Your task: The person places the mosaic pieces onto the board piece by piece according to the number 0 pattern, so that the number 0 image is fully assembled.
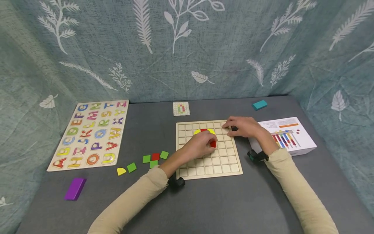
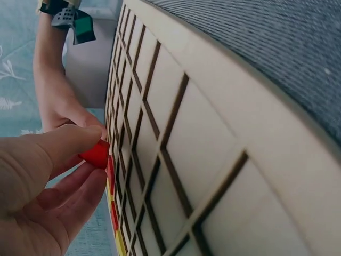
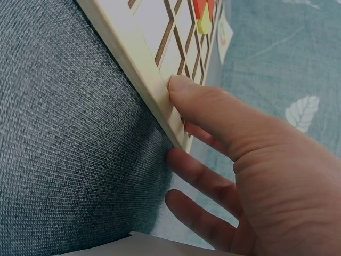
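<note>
A wooden grid board (image 1: 225, 162) lies on the table in the head view. Over its middle, my left hand (image 1: 200, 144) pinches a red tile (image 2: 96, 154) between thumb and fingers, close above the squares. Just beyond, a red tile (image 1: 203, 130) sits on the grid between two yellow rounded pieces (image 1: 197, 132); the hand partly covers this group. My right hand (image 1: 244, 126) rests at the board's far right corner. In the right wrist view its thumb (image 3: 197, 98) touches the board's face while the lower fingers hang loosely off the edge.
Left of the board lie several green tiles (image 1: 146, 159), a red tile (image 1: 155, 156) and a yellow rounded piece (image 1: 121, 171). A pattern card (image 1: 181, 109) lies behind. Around stand a letter puzzle (image 1: 83, 167), purple block (image 1: 75, 189), teal block (image 1: 259, 105) and white box (image 1: 305, 139).
</note>
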Available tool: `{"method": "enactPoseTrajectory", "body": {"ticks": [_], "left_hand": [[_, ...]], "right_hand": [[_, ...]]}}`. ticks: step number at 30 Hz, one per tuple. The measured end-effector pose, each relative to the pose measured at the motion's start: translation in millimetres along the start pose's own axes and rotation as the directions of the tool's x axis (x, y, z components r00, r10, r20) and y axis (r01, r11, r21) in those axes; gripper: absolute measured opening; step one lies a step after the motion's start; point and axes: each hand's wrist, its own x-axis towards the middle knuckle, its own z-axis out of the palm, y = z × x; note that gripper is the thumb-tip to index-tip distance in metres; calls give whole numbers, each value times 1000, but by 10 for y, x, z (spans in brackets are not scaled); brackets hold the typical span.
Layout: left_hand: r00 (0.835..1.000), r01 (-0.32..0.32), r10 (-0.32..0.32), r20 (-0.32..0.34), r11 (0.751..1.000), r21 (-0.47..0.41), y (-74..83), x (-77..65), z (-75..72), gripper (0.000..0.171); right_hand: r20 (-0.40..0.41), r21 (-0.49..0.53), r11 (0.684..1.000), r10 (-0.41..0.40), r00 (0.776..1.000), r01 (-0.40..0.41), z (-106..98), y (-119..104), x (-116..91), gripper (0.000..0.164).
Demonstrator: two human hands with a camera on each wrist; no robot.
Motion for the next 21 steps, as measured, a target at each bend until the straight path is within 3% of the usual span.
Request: {"method": "enactPoseTrajectory", "body": {"ticks": [15,21], "left_hand": [[999,18,-17,-33,999,44,-24,41,74,25],[998,33,-32,-47,999,25,-40,30,73,27]], "right_hand": [[-2,-3,1000,-6,1000,6,-10,9,3,39],[-5,-2,1000,-10,1000,10,3,19,11,39]]}}
